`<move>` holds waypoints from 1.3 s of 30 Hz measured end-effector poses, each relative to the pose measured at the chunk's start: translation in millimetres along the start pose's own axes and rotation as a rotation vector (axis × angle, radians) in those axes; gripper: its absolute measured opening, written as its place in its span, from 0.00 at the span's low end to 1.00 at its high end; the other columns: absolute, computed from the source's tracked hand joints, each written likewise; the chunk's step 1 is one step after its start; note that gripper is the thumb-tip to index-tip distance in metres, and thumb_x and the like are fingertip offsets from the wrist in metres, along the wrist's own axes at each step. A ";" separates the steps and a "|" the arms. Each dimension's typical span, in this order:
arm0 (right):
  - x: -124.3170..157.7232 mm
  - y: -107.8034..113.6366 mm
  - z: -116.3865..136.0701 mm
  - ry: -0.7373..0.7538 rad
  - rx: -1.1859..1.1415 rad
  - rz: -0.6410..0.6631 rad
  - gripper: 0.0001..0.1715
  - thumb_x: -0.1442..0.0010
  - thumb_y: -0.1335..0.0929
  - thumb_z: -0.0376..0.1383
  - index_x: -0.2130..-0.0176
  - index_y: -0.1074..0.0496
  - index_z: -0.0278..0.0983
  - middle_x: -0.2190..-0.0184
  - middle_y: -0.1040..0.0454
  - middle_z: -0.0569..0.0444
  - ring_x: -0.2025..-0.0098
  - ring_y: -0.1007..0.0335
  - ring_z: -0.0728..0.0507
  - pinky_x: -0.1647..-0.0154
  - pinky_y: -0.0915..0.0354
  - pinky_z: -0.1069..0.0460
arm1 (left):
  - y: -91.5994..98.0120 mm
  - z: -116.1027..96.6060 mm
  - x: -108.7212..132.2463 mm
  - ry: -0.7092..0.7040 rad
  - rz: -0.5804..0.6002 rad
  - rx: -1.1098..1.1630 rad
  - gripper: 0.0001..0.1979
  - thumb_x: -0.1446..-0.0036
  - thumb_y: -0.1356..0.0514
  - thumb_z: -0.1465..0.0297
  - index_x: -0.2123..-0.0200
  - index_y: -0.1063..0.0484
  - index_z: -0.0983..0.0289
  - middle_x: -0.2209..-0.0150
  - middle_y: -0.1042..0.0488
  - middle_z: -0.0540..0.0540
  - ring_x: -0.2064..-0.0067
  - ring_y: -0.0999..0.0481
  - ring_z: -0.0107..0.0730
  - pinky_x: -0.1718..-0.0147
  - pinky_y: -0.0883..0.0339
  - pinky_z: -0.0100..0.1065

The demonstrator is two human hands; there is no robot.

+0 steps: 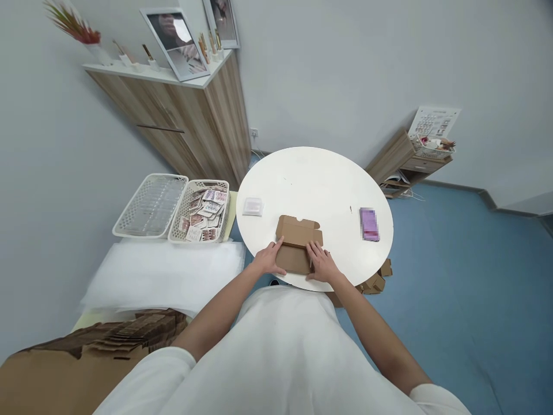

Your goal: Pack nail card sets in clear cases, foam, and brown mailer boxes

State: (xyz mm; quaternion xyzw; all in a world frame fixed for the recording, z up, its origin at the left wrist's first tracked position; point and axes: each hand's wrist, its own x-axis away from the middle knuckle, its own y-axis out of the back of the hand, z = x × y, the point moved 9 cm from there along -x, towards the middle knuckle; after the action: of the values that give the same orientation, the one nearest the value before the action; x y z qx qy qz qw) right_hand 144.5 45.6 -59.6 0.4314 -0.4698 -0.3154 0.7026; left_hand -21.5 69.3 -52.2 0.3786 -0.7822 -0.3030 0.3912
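A small brown cardboard box [294, 259] lies near the front edge of the white round table [315, 178], its lid raised and folded back on the far side. My left hand [268, 258] grips its left wall, thumb at the near corner and fingers along the side. On the opposite wall, my right hand [323, 264] has its fingers over the edge and its thumb low at the near corner. Just left of the box sits a clear flat plastic case [253, 207]. A purple packet [369, 224], partly blurred, rests toward the table's right edge.
To the left stand a basket of clear cases [151, 204] and a basket of printed cards [205, 213]. White packing sheets [164, 274] and stacked flat cardboard [129, 340] lie nearer. Folded boxes [375, 282] are below the table's right side. A wooden cabinet [173, 121] stands behind.
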 end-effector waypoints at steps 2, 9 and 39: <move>0.0 1.5 -1.2 0.004 -0.035 -0.019 0.68 0.63 0.28 0.50 0.38 0.72 0.39 0.36 0.68 0.46 0.36 0.79 0.36 0.42 0.61 0.38 | 2.2 0.2 -4.9 0.013 0.025 -0.022 0.60 0.72 0.34 0.53 0.39 0.65 0.55 0.50 0.38 0.59 0.53 0.32 0.49 0.59 0.38 0.40; 38.1 -11.2 -67.0 -0.490 -0.814 -0.331 0.55 0.53 0.38 0.58 0.38 0.65 0.40 0.36 0.63 0.45 0.36 0.65 0.36 0.44 0.51 0.39 | -0.8 0.3 -11.9 0.032 0.027 0.006 0.60 0.72 0.34 0.54 0.39 0.64 0.56 0.50 0.39 0.60 0.51 0.33 0.49 0.59 0.38 0.39; 43.5 -19.3 -90.4 -0.693 -0.620 -0.265 0.07 0.54 0.39 0.32 0.71 0.44 0.40 0.79 0.37 0.60 0.76 0.40 0.47 0.76 0.48 0.55 | -40.3 -39.9 -22.3 0.039 0.089 0.088 0.61 0.68 0.34 0.53 0.39 0.73 0.53 0.50 0.43 0.59 0.56 0.30 0.44 0.66 0.37 0.34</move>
State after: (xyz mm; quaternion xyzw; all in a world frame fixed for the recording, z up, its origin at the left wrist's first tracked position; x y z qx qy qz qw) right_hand 243.7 28.4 -77.0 0.1273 -0.5013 -0.6524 0.5540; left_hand 35.5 59.4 -71.4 0.3662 -0.8030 -0.2434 0.4024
